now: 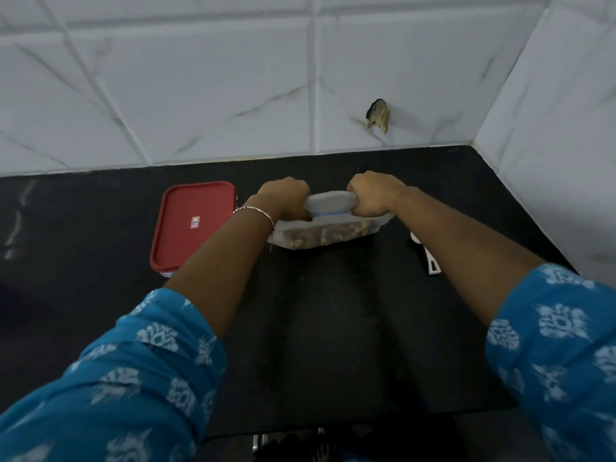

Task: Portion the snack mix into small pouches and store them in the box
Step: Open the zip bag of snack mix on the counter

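A clear zip bag point(328, 216) holding brown snack mix lies on the black counter near the back wall. My left hand point(283, 200) grips the bag's left top edge, and my right hand point(370, 196) grips its right top edge, with the blue zip strip between them. The snack mix shows through the lower part of the bag. A box with a red lid point(193, 225) sits shut just left of my left wrist.
A white plastic utensil point(428, 253) lies on the counter point(333, 328) to the right of the bag, partly hidden by my right forearm. White tiled walls close the back and right side, with a chipped hole point(378, 115) in one tile.
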Demonstrator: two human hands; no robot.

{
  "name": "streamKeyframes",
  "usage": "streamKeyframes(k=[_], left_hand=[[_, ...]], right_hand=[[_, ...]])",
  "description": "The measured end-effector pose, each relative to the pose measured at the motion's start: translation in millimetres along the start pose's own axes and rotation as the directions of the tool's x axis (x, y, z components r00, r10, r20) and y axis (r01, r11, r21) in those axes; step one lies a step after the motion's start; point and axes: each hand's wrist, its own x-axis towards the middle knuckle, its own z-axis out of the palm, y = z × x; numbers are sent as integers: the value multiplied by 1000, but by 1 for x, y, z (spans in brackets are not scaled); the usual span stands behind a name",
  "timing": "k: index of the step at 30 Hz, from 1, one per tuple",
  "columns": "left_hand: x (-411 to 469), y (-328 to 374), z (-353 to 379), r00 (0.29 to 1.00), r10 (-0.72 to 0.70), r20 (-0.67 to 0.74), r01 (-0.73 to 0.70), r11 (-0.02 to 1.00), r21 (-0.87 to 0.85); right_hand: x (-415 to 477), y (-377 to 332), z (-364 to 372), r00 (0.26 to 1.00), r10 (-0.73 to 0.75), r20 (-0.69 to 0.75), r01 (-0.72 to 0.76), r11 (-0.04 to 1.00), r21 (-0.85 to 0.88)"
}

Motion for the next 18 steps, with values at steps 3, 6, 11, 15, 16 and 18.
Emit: streamKeyframes(k=[3,6,11,15,16,18], left_hand=[[-3,0,-9,999,5,53,-4,1000,-29],[-6,-2,-19,999,22,26,-20,997,-76],[-13,-9,-39,996,33,-84,-48,982,-181],[-18,-15,-53,986,29,-162,-60,980,-189],[-19,-16,-56,982,32,-186,-68,979,-191],[-22,-21,-62,972,38,-231,-87,974,-208]], right_hand=[[-2,-4,-8,999,-6,47,5,1000,14],[-4,-5,-15,1000,-10,25,10,1000,24],[-9,-3,-33,994,-29,-107,34,998,50],[-11,-5,-53,985,-27,-169,38,997,65],[-11,-6,-58,983,-25,-180,40,996,81],[-11,-7,-67,978,-34,-204,55,994,95]])
